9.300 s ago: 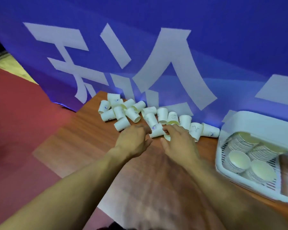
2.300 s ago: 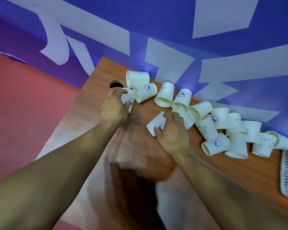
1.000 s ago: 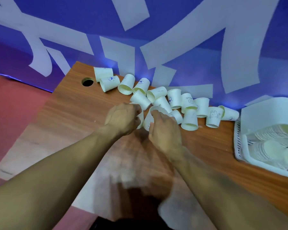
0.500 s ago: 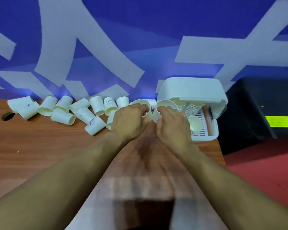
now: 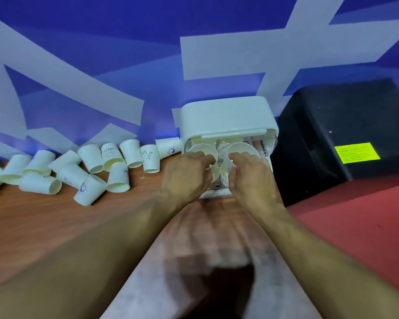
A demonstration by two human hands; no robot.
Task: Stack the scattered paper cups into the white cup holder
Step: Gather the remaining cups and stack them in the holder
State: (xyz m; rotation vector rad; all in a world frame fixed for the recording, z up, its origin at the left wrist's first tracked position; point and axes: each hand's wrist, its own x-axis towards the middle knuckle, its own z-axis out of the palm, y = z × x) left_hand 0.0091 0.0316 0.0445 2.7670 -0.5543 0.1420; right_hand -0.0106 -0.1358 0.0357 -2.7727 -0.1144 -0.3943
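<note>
At 9 o'clock a dozen or more cups (image 5: pixel 88 189) lie tipped and upended along the back of the table (image 5: pixel 55 222), under the blue wall (image 5: pixel 101 42) and well apart from the holder. These are what is left, and they look like most of the work. Toward the centre, the left hand (image 5: pixel 187 173) has its fingers curled round a cup (image 5: pixel 202 149), mouth facing the camera, at the holder's open front. Just beside it at 3 o'clock, the right hand (image 5: pixel 251 178) clamps its fingers on a second cup (image 5: pixel 242 148) the same way. At 12 o'clock of both hands sits the holder (image 5: pixel 226 116), with stacks already nested under its white cover, though the hands hide how many. So part of the job is done, and these two cups seem about to go onto the stacks; whether they already touch them I cannot tell. At 3 o'clock of the holder stands a black box (image 5: pixel 332 125) with a yellow label (image 5: pixel 356 152), by the red floor (image 5: pixel 355 215). Half a second ago the hands carried their cups just short of the holder's front. Now they are in its opening, and the view has swung right, so the loose cups sit further toward 9 o'clock.
</note>
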